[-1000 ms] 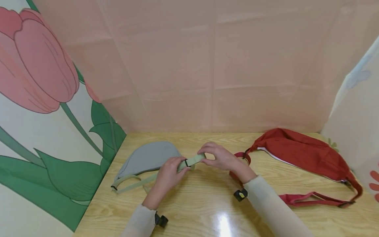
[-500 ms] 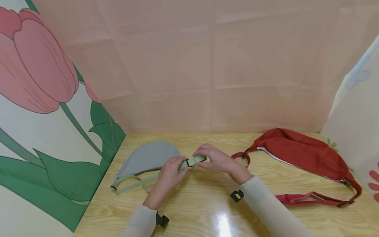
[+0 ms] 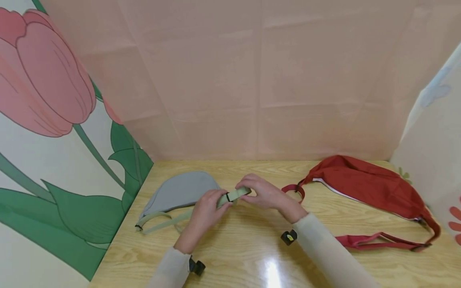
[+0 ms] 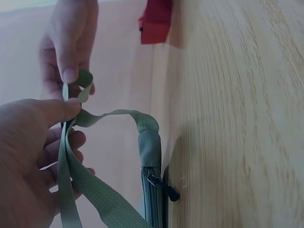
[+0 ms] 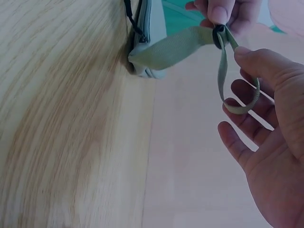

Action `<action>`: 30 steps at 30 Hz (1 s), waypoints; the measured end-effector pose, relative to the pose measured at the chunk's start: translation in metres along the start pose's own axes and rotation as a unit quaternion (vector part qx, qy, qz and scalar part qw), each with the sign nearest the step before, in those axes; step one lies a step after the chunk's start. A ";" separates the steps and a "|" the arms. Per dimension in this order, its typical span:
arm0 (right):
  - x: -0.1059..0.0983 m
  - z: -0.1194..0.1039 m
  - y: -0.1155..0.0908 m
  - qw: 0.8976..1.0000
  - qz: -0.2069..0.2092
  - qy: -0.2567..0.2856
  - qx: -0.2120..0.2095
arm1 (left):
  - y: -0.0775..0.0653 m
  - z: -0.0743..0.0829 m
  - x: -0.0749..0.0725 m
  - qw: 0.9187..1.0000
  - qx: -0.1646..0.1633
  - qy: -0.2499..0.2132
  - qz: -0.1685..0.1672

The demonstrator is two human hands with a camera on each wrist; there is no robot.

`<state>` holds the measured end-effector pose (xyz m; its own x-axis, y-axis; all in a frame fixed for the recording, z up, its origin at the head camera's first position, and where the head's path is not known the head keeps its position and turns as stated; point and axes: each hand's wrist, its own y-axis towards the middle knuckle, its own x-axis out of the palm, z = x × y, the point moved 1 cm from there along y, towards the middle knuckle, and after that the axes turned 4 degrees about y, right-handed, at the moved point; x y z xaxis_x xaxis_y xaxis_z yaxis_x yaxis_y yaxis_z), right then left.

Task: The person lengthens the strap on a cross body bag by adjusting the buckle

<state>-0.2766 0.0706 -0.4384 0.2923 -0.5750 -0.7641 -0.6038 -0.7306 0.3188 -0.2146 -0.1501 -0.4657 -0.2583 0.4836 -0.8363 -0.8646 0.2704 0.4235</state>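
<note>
A grey waist bag (image 3: 183, 189) lies at the back left of the table, its pale green strap (image 3: 169, 222) trailing toward me. My left hand (image 3: 206, 211) pinches that strap beside its black slider (image 5: 219, 38), thumb on top. Just to the right, my right hand (image 3: 261, 193) holds the loop (image 5: 222, 76) of strap that comes out of the slider, between thumb and fingers. Seen from the left wrist, two lengths of webbing (image 4: 95, 187) hang below the left thumb. A zipper pull (image 4: 169, 191) dangles at the bag's end.
A red waist bag (image 3: 367, 186) rests at the back right, its red strap (image 3: 374, 242) spread in front of it. A pink sheet (image 3: 216, 80) forms the back wall. On the left stands a tulip-printed panel (image 3: 47, 80). Wood-grain tabletop (image 3: 241, 248) lies beneath the hands.
My right hand has moved a little left toward the left hand, and the strap loop now bends more. In the last half second both hands hold nearly the same place.
</note>
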 end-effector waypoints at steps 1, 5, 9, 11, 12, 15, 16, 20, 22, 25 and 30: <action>-0.001 0.002 -0.001 1.000 0.001 -0.001 -0.002 | 0.000 -0.001 0.000 1.000 0.000 0.001 0.001; -0.004 0.007 -0.003 1.000 0.000 -0.009 0.003 | 0.000 -0.002 -0.001 1.000 0.006 0.003 0.006; -0.006 0.010 -0.005 1.000 -0.002 -0.013 0.011 | 0.000 -0.002 -0.001 1.000 0.008 0.003 0.008; -0.006 0.011 -0.006 1.000 -0.002 -0.014 0.014 | 0.000 -0.002 0.000 1.000 0.007 0.005 0.007; -0.006 0.011 -0.006 1.000 -0.002 -0.014 0.014 | 0.000 -0.002 0.000 1.000 0.007 0.004 0.006; -0.005 0.011 -0.006 1.000 -0.002 -0.013 0.013 | 0.000 -0.003 0.000 1.000 0.008 0.004 0.004; -0.005 0.011 -0.006 1.000 -0.002 -0.014 0.012 | 0.000 -0.003 0.000 1.000 0.008 0.003 0.003; -0.003 0.008 -0.003 1.000 -0.004 -0.013 0.006 | -0.001 -0.002 0.001 1.000 0.008 -0.002 0.002; -0.001 0.006 -0.002 1.000 -0.005 -0.011 0.004 | -0.001 -0.002 0.000 1.000 0.008 -0.003 0.002; 0.001 0.002 0.000 1.000 -0.008 -0.010 0.006 | -0.001 -0.001 0.000 1.000 0.010 -0.002 0.001; 0.004 -0.002 0.003 1.000 -0.012 -0.011 0.007 | 0.000 0.000 0.001 1.000 0.009 0.000 -0.005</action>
<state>-0.2753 0.0654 -0.4394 0.2901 -0.5487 -0.7841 -0.6079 -0.7384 0.2919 -0.2147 -0.1492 -0.4664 -0.2491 0.4807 -0.8408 -0.8595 0.2905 0.4207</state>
